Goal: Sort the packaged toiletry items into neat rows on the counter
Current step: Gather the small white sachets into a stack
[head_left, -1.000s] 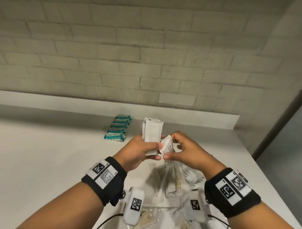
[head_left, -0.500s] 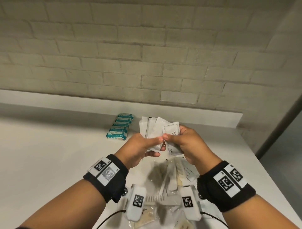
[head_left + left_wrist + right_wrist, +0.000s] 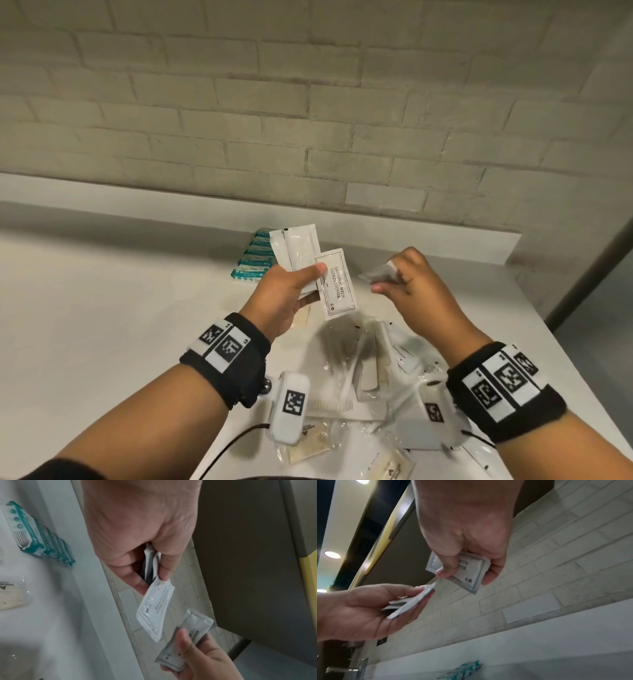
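My left hand (image 3: 313, 282) holds a fanned bunch of white sachets (image 3: 296, 250) above the counter. The front one reads "shampoo with conditioner" (image 3: 337, 284) and sits under the thumb. In the left wrist view, that sachet (image 3: 154, 609) hangs below the fingers of my left hand (image 3: 150, 577). My right hand (image 3: 387, 277), a little to the right and apart from the left, pinches one small white sachet (image 3: 380, 272). The right wrist view shows this sachet (image 3: 471, 573) between thumb and fingers.
A row of teal-and-white packets (image 3: 253, 260) lies on the white counter (image 3: 102, 325) near the back ledge, behind my left hand. A loose pile of clear-wrapped combs, sachets and other toiletries (image 3: 359, 370) lies under my wrists. A brick wall stands behind, and the counter's edge runs at right.
The hands were joined at the bunch of sachets; now they have parted. The right hand has moved right with one sachet, and the shampoo sachet stays in the left.
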The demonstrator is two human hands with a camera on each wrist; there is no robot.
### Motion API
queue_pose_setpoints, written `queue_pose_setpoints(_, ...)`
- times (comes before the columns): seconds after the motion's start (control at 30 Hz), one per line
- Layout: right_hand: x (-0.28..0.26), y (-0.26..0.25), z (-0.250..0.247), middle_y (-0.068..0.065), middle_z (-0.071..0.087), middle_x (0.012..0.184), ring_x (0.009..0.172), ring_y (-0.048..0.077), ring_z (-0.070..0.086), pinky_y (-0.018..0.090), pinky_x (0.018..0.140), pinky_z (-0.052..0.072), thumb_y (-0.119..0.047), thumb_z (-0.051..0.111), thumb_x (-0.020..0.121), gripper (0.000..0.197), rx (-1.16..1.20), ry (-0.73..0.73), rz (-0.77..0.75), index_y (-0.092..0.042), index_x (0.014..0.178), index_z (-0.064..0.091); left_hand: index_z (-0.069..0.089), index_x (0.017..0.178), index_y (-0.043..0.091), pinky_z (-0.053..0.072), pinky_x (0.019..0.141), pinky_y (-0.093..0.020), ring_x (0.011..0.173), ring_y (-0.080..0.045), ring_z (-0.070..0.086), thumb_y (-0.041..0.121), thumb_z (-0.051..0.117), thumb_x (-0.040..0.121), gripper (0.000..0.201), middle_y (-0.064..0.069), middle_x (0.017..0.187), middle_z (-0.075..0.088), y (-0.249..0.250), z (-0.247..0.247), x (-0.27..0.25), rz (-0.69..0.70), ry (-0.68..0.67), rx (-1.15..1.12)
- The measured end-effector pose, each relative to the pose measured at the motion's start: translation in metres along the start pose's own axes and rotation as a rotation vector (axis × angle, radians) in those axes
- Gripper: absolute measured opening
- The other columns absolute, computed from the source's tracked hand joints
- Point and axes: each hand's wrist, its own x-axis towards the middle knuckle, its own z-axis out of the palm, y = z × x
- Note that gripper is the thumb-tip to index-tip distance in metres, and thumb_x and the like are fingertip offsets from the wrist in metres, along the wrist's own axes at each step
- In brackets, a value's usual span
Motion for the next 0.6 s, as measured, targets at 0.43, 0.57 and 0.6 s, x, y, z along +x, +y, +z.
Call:
queue_pose_setpoints(0.43, 0.012, -0.032, 0.018, -0.003, 0.067, 0.106, 0.09, 0.01, 0.067, 0.027, 0.075, 0.057, -0.006, 0.071, 0.083, 0.048, 0.543, 0.03, 0.39, -0.02, 0.123, 0.047, 0.058, 0.123, 0.009, 0.061, 0.071, -0.039, 0.104, -0.031, 0.067, 0.017, 0.052, 0.097, 0.028, -0.015, 0.114, 0.07, 0.01, 0.008, 0.0, -0.06, -0.078, -0.198)
queue_pose_setpoints(0.57, 0.016, -0.031, 0.004, 0.007, 0.074, 0.091, 0.08, 0.023, 0.068, 0.035, 0.068, 0.057, -0.001, 0.067, 0.085, 0.022, 0.779, 0.06, 0.369, -0.01, 0.104, 0.066, 0.065, 0.115, 0.01, 0.059, 0.064, -0.032, 0.098, -0.024, 0.068, 0.016, 0.063, 0.09, 0.025, -0.007, 0.108, 0.07, 0.007, -0.002, -0.004, -0.024, -0.079, 0.068)
queue_pose_setpoints(0.6, 0.018, -0.034, 0.003, 0.009, 0.074, 0.092, 0.08, 0.024, 0.069, 0.034, 0.067, 0.058, 0.002, 0.067, 0.084, 0.023, 0.849, 0.005, 0.369, -0.008, 0.105, 0.066, 0.067, 0.111, 0.012, 0.059, 0.064, -0.032, 0.095, -0.022, 0.069, 0.016, 0.065, 0.089, 0.022, -0.006, 0.107, 0.071, 0.005, -0.002, -0.005, -0.018, -0.119, 0.13)
